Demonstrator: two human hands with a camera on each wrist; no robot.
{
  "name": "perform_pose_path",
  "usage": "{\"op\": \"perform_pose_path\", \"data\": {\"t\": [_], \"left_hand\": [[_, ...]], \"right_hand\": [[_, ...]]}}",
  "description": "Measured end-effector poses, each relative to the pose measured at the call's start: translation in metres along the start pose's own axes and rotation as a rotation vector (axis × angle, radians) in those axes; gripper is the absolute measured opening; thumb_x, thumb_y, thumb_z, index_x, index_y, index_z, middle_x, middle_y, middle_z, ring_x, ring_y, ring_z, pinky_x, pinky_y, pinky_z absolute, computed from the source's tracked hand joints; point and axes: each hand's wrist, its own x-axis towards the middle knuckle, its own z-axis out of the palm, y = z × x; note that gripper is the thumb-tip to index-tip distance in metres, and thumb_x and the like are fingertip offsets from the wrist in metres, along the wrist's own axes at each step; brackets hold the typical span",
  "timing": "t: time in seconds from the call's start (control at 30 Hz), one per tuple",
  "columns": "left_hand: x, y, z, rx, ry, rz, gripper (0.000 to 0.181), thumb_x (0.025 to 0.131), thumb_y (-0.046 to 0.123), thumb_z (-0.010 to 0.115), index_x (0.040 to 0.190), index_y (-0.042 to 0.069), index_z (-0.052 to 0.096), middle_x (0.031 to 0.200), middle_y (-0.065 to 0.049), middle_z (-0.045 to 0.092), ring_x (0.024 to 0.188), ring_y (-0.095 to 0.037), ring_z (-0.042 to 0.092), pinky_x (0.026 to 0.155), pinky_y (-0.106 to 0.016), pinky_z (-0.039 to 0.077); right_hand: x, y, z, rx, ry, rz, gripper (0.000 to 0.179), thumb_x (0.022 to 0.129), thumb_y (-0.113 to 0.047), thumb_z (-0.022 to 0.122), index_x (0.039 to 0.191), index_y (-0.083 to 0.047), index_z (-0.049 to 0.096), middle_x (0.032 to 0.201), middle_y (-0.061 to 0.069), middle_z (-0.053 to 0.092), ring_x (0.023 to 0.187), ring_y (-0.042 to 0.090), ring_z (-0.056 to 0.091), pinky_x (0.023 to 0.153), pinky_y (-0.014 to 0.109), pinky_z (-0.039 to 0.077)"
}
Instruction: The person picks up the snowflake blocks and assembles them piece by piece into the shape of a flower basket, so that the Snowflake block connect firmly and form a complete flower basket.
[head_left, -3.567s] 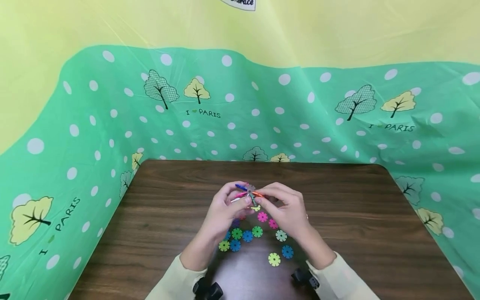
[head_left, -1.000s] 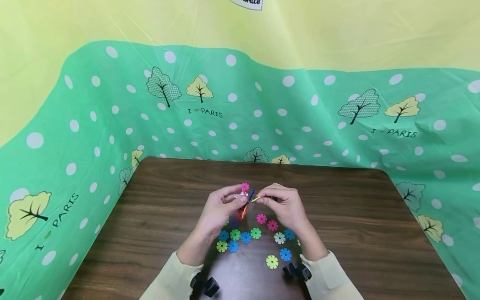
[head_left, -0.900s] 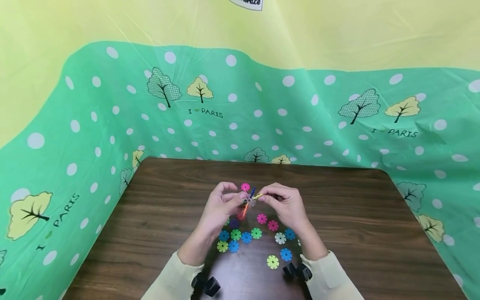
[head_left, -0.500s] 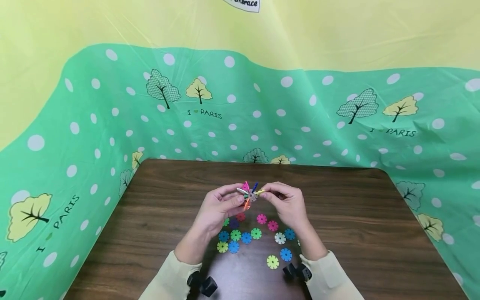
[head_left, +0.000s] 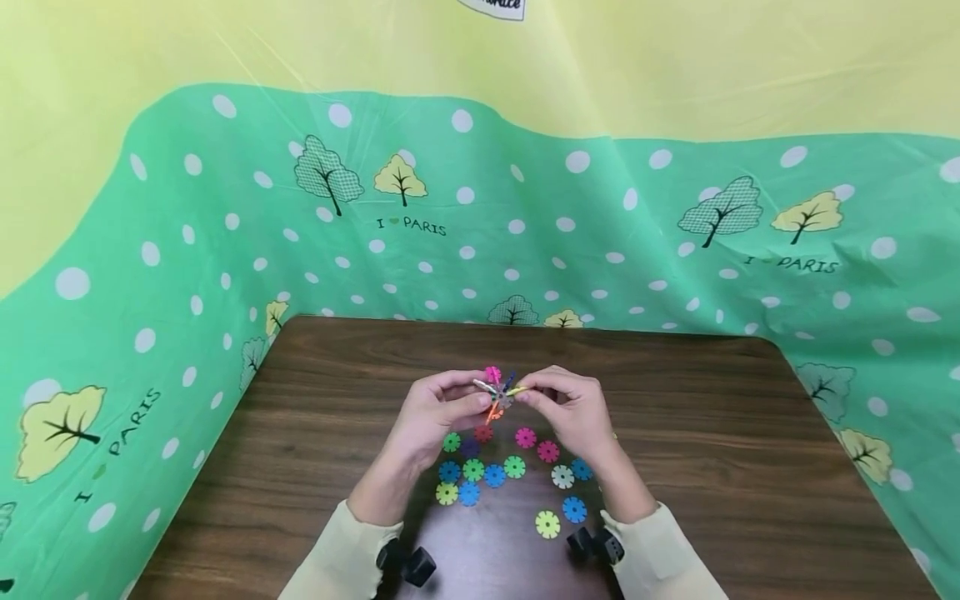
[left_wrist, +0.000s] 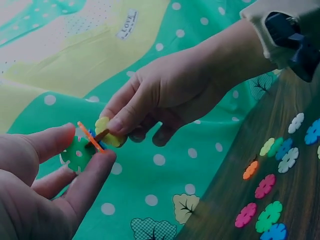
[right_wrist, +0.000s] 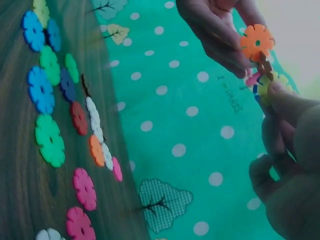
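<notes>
Your left hand [head_left: 433, 417] pinched one side of the cluster of joined discs [head_left: 501, 395] between thumb and fingers, holding it above the wooden surface [head_left: 712, 433]. The fingers of your right hand [head_left: 576, 412] pinched the yellow disc [left_wrist: 115, 140] at its other side. Loose discs [head_left: 548, 525] lay scattered on the surface, nearer you.

The person wears long sleeves of a pale cream colour: the left sleeve [head_left: 343, 548] and the right sleeve [head_left: 663, 552] look alike, and each one ends at the wrist. On the inner side of the left sleeve sits a black device [head_left: 417, 567], formed of small blocky parts. The right sleeve carries a similar dark device [head_left: 595, 546]. In the left wrist view, its cuff [left_wrist: 257, 26] shows an uneven edge. Both hands are bare.
</notes>
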Motion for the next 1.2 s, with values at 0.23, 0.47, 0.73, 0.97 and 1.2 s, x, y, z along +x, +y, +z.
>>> {"op": "perform_pose_path", "data": {"t": [0.23,0.47,0.73,0.97,1.2], "left_hand": [[0.001,0.002,-0.004,-0.021,0.029,-0.021,0.057,0.090,-0.004,0.070,0.144,-0.002,0.051,0.109,-0.006,0.068,0.091,-0.017,0.074,0.086,-0.038,0.062],[0.003,0.003,-0.005,-0.040,0.044,0.010,0.057,0.087,-0.006,0.067,0.142,-0.007,0.052,0.108,-0.006,0.064,0.091,-0.014,0.070,0.085,-0.032,0.062],[0.002,0.001,-0.009,-0.063,0.096,0.023,0.052,0.087,-0.008,0.068,0.137,-0.005,0.055,0.106,-0.007,0.063,0.089,-0.017,0.070,0.083,-0.031,0.062],[0.002,0.002,-0.010,-0.076,0.094,0.014,0.048,0.088,-0.011,0.066,0.134,-0.006,0.053,0.104,-0.007,0.066,0.088,-0.017,0.072,0.084,-0.033,0.062],[0.001,0.004,-0.006,-0.088,0.092,0.034,0.045,0.089,-0.012,0.065,0.132,-0.007,0.053,0.100,-0.006,0.067,0.083,-0.017,0.071,0.080,-0.035,0.063]], "right_hand": [[0.004,0.004,-0.006,-0.034,-0.072,0.138,0.025,0.087,-0.003,0.080,0.111,-0.008,0.077,0.095,0.009,0.076,0.074,0.020,0.064,0.060,0.027,0.052],[0.019,0.026,0.001,-0.215,-0.232,0.205,0.023,0.090,-0.018,0.080,0.112,-0.013,0.076,0.095,-0.001,0.074,0.079,0.014,0.065,0.070,0.031,0.058],[0.039,0.072,0.022,-0.457,-0.339,0.337,0.024,0.093,-0.023,0.078,0.112,-0.009,0.075,0.091,-0.003,0.072,0.078,0.013,0.062,0.072,0.032,0.055],[0.048,0.100,0.040,-0.589,-0.348,0.467,0.028,0.091,-0.038,0.078,0.106,-0.015,0.075,0.088,-0.002,0.068,0.079,0.015,0.061,0.076,0.037,0.053],[0.057,0.103,0.051,-0.688,-0.338,0.525,0.022,0.090,-0.036,0.079,0.101,-0.017,0.077,0.096,0.000,0.072,0.087,0.020,0.065,0.080,0.042,0.056]]}}
